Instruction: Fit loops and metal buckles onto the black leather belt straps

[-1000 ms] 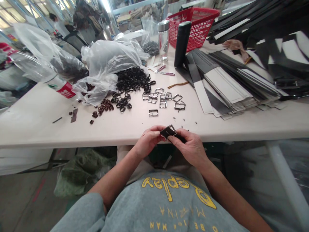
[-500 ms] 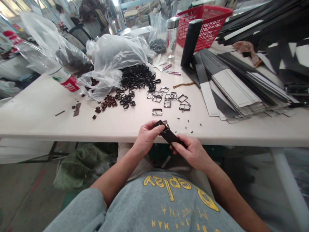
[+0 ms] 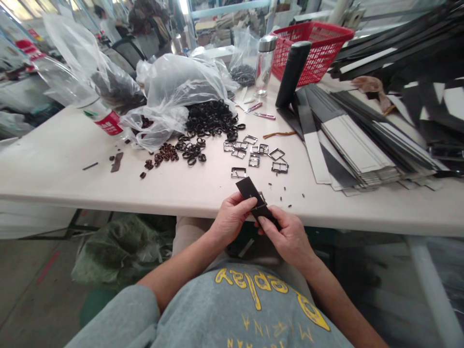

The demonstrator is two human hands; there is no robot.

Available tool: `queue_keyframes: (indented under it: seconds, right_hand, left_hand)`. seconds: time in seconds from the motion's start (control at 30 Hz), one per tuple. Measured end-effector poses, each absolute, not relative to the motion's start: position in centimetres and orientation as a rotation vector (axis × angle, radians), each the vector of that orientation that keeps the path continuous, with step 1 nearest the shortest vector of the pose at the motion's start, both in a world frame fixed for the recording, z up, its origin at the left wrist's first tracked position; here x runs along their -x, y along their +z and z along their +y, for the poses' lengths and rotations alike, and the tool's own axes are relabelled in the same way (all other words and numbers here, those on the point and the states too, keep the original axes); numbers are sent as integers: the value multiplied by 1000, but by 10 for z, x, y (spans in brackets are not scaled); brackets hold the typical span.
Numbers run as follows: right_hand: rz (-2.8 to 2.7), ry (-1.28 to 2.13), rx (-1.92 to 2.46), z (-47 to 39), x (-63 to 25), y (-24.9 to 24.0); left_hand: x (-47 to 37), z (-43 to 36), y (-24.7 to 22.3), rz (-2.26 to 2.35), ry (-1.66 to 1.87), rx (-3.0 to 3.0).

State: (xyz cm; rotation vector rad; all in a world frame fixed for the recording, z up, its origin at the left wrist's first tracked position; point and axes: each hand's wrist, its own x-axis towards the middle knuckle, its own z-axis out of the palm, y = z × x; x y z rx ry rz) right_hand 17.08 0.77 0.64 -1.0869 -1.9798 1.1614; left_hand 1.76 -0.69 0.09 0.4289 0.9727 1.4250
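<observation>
Left hand [image 3: 232, 216] and right hand [image 3: 290, 237] had fingers [image 3: 270, 228] clamped on one strap [image 3: 247, 187], one buckle [image 3: 265, 199] beside the left thumb [image 3: 248, 205]. The strap's long axis pointed forward-left.

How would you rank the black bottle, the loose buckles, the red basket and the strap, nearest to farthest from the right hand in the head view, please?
1. Strap: gripped by the right hand.
2. Loose buckles: ahead on the table, slightly left.
3. Black bottle: farther back, right of the buckles.
4. Red basket: just behind the bottle.
</observation>
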Motion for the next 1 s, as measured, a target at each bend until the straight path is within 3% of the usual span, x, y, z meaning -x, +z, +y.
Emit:
queue_keyframes:
  seconds: [0.23, 0.5, 0.77, 1.0]
  right_hand:
    - [-1843, 1252, 1035, 4, -162, 5]
    - [-1515, 1449, 1121, -2, -151, 7]
    - [-1591, 1351, 1095, 4, -157, 13]
    - [-1937, 1041, 1089, 11, -171, 28]
  left_hand:
    - [-20, -11, -1, 970, 1404, -444]
    - [-11, -16, -1, 1100, 1514, -1075]
    - [-5, -25, 14, 996, 1419, -1078]
    - [-7, -22, 27, 908, 1399, -833]
